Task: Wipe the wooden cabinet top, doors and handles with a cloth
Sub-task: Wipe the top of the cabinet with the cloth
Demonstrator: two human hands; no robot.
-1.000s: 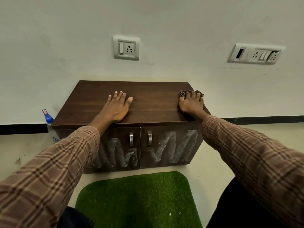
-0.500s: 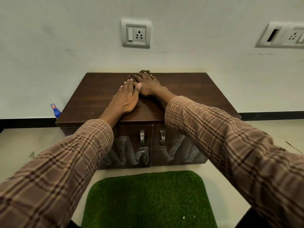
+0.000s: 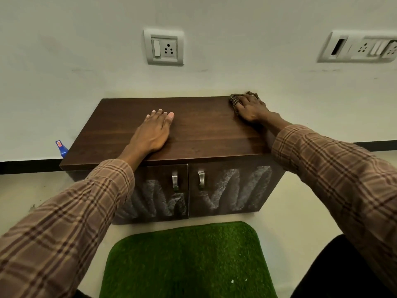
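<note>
A dark wooden cabinet stands against the wall, its top (image 3: 204, 130) bare between my hands. My left hand (image 3: 152, 134) lies flat on the front left of the top, fingers straight. My right hand (image 3: 252, 109) presses a brown checked cloth (image 3: 234, 100) onto the back right corner, by the wall; most of the cloth is hidden under the hand. Below, the left door (image 3: 154, 201) and right door (image 3: 236, 190) show pale zigzag smears. Two metal handles (image 3: 175, 179) (image 3: 201, 179) sit side by side at the doors' meeting edge.
A green grass-like mat (image 3: 189, 261) lies on the floor in front of the cabinet. A blue bottle cap (image 3: 61, 148) pokes out behind the cabinet's left side. On the wall above are a socket (image 3: 164, 47) and a switch panel (image 3: 361, 47).
My right hand swept the cloth from the right edge to the middle back, beside my left hand, and now back to the far right corner. The left hand stayed put.
</note>
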